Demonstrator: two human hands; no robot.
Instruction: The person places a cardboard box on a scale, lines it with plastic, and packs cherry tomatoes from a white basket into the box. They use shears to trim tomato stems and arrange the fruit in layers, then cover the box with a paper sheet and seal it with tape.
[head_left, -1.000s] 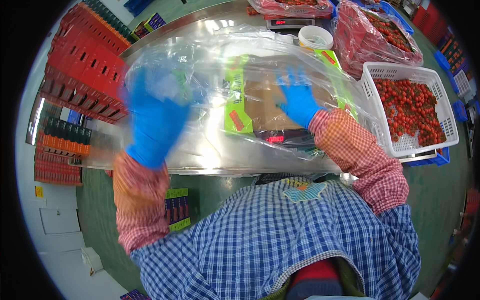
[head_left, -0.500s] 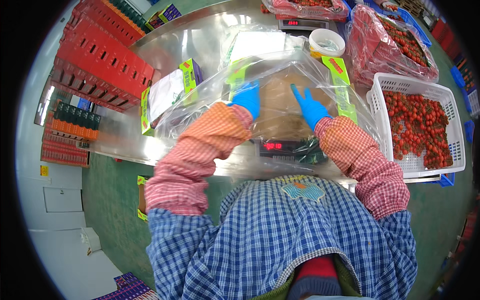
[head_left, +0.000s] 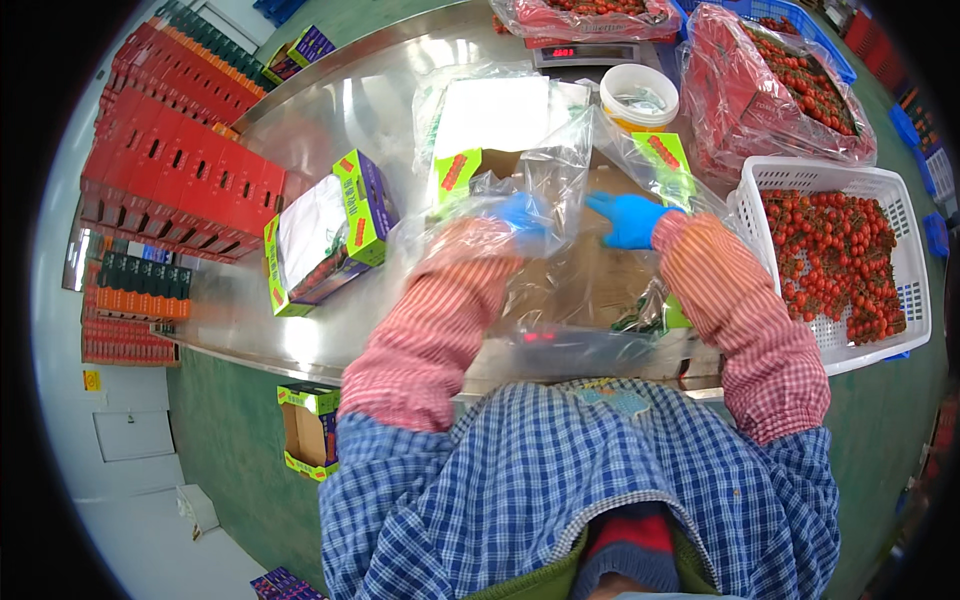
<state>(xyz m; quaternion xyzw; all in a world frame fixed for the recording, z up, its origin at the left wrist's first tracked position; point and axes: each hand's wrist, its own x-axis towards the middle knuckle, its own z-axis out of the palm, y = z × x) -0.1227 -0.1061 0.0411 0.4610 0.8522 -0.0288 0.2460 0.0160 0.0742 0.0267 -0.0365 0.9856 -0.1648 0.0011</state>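
Note:
A shallow cardboard carton [head_left: 585,290] with green end panels stands in front of me, open at the top. Clear plastic film [head_left: 560,165] lies in and over it, bunching up in the middle. My left hand [head_left: 520,218], in a blue glove, is at the carton's left side behind a fold of the film; its fingers are smeared and partly covered. Over the right half of the carton, my right hand [head_left: 628,218], also gloved in blue, points leftward with fingers stretched out and the thumb lower, close to the film's edge. Beneath the carton's near edge, a scale's red display [head_left: 540,337] shows through plastic.
To the right stands a white crate [head_left: 835,345] of cherry tomatoes. A white tub [head_left: 640,95], a stack of white sheets [head_left: 492,112] and bagged tomato boxes [head_left: 735,95] sit beyond. Leftward are a packed carton [head_left: 365,215] and stacked red boxes [head_left: 175,170].
My right hand has turned from pointing away to pointing left. The left hand has moved slightly rightward and nearer, under film. The film has been drawn back and gathered toward the middle.

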